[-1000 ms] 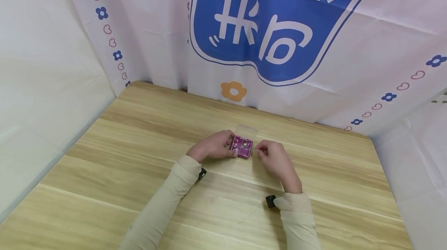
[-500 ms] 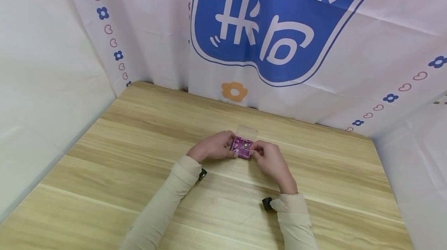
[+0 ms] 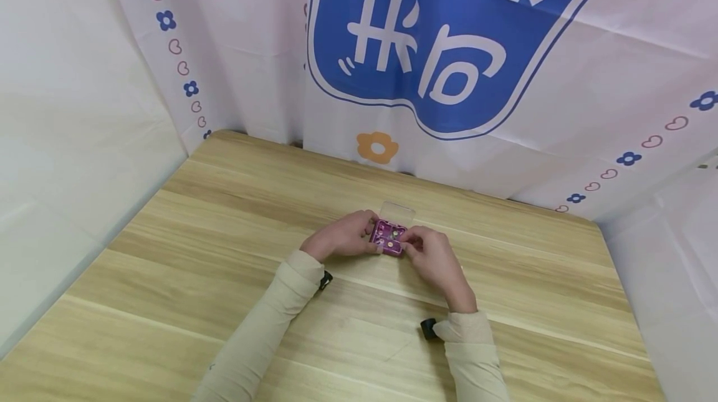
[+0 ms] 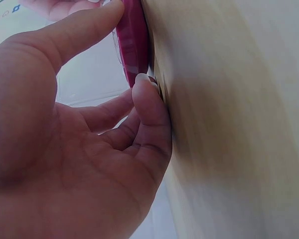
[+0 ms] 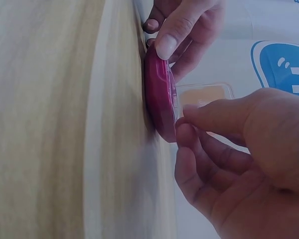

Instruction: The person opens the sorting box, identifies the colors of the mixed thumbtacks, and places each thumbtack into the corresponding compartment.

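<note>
A small purple compartment box [image 3: 387, 250] rests on the table, its clear lid [image 3: 397, 211] raised at the back. My left hand [image 3: 348, 233] grips its left side, thumb along the near edge and fingers behind, as the left wrist view also shows. My right hand [image 3: 435, 255] is at the right rim, thumb and index fingertip together, with nothing visible between them. Small pieces lie in the compartments: a yellowish one [image 3: 390, 244] in the front right, another yellowish one [image 3: 395, 234] in the back right, and pale pink ones [image 3: 381, 228] on the left.
The wood-grain table [image 3: 235, 202] runs back to a white curtain [image 3: 258, 78] with a blue printed panel [image 3: 387, 90]. White sheets hang at both sides. A black wrist strap piece [image 3: 429, 328] shows at my right cuff, another [image 3: 325, 280] at my left.
My right hand has moved left to the box's right rim. A yellowish piece now shows in the front right compartment, which looked bare before. The left hand has kept its grip.
</note>
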A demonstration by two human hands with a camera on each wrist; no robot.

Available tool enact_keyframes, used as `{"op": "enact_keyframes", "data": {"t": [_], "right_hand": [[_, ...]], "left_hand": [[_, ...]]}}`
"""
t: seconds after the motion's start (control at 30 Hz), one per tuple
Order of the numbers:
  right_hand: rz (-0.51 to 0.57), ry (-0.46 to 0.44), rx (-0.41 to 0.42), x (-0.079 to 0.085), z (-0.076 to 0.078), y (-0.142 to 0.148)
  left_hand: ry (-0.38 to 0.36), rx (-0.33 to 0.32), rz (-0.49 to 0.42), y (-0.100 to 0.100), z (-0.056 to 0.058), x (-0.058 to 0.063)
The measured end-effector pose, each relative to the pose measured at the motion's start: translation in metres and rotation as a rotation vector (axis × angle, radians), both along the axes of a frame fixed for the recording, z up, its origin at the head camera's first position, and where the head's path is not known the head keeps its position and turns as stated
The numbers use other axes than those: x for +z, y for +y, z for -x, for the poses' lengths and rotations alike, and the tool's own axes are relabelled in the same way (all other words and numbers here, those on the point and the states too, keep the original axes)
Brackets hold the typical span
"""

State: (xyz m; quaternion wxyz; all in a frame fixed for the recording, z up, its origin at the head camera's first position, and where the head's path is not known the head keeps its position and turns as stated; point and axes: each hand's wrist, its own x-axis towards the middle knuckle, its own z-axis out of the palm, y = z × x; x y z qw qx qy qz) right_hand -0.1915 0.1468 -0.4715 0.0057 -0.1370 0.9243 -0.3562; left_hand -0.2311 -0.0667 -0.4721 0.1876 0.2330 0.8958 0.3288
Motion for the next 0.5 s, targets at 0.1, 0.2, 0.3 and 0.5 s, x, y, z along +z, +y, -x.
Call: {"op": "enact_keyframes", "data": {"t": [0.1,0.2,0.3,0.5], "right_hand": [[-0.002,0.006,0.000,0.0012,-0.0005,0.0000],[-0.003,0.006,0.001,0.0023,-0.0010,-0.0002],[-0.007,0.000,-0.002,0.0027,-0.0011,-0.0002],[-0.017,-0.017,0.003,0.0041,0.0001,0.0057]], "left_hand": [[0.000,-0.001,-0.002,-0.0001,-0.0002,-0.0001],[-0.002,-0.002,-0.005,-0.0002,-0.0004,-0.0003],[-0.002,-0.004,-0.008,-0.0005,-0.0003,-0.0005],[-0.016,0.005,-0.015,0.0005,-0.0004,0.0001]]}}
